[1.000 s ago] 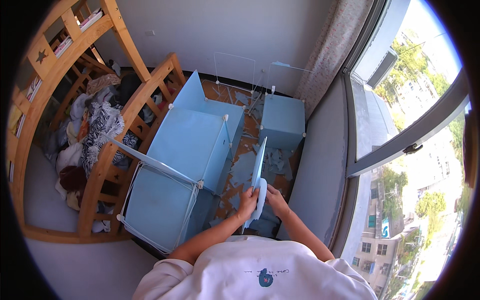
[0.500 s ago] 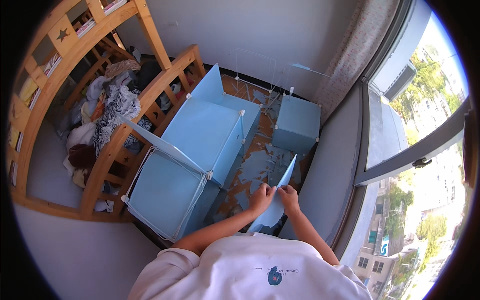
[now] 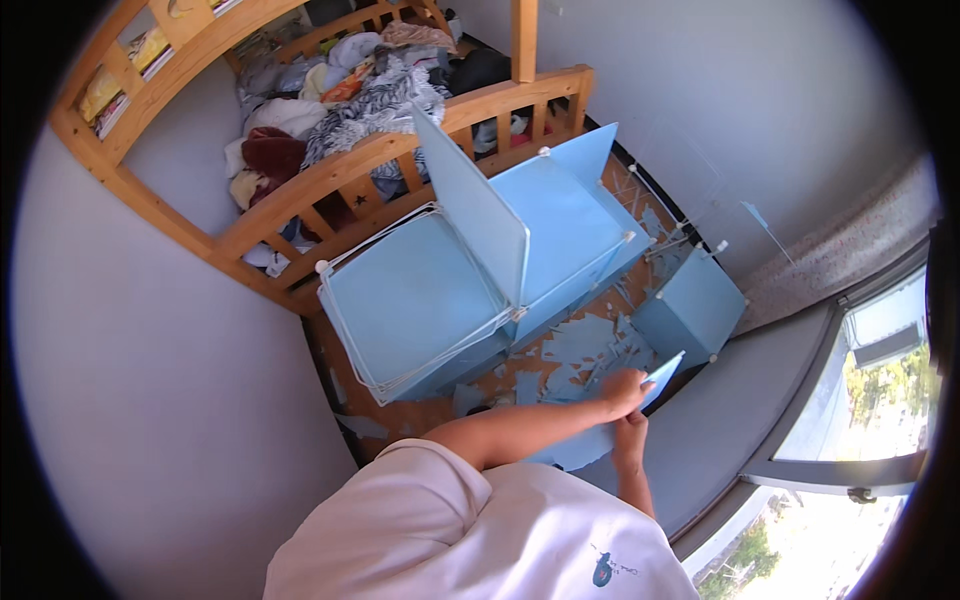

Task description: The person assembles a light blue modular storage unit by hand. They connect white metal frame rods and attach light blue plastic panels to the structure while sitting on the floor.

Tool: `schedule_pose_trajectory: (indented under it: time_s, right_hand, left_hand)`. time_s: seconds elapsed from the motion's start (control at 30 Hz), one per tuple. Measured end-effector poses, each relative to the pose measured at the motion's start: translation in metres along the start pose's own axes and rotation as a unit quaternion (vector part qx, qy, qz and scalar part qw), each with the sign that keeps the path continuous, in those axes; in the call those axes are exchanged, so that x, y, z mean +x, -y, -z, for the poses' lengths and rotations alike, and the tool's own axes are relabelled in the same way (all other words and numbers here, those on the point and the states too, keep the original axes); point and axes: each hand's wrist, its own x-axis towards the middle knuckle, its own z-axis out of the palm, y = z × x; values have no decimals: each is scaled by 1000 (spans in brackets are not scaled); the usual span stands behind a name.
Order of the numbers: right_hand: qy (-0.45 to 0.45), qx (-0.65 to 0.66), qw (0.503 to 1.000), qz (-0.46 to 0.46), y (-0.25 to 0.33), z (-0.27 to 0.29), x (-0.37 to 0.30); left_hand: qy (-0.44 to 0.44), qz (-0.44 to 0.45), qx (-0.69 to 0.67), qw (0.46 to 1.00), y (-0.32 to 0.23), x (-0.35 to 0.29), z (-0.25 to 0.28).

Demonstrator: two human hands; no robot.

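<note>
A thin light blue panel (image 3: 585, 448) is in front of my body, tilted, its far corner poking out beyond my fingers. My left hand (image 3: 624, 392) reaches across to the right, closed on the panel's upper edge. Just below and nearer to me, my right hand (image 3: 630, 432) is closed on the same edge. The fingertips are partly hidden, and my left forearm covers part of the panel. Torn strips of pale blue film (image 3: 585, 345) lie scattered on the floor beyond my hands.
A blue cube storage unit (image 3: 410, 300) with white connectors stands left, with a panel (image 3: 470, 200) standing up from it. A separate blue cube (image 3: 695, 300) is by the windowsill. Behind are a wooden bunk bed (image 3: 340, 175) heaped with clothes and a flowered curtain (image 3: 850, 255).
My view has turned right, so the room shifts across the picture. My left hand has moved across, forward and above my right hand along the panel, which both still grip.
</note>
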Motion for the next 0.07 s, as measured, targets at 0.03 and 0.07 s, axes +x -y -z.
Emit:
schedule_pose_trajectory:
  time_s: [0.03, 0.07]
  right_hand:
    - [-17, -52, 998, 4, 5, 3, 3]
    - [-15, -99, 994, 38, 9, 0, 4]
  left_hand:
    - [21, 11, 8, 1000, -6, 5, 11]
    - [98, 57, 27, 993, -14, 14, 27]
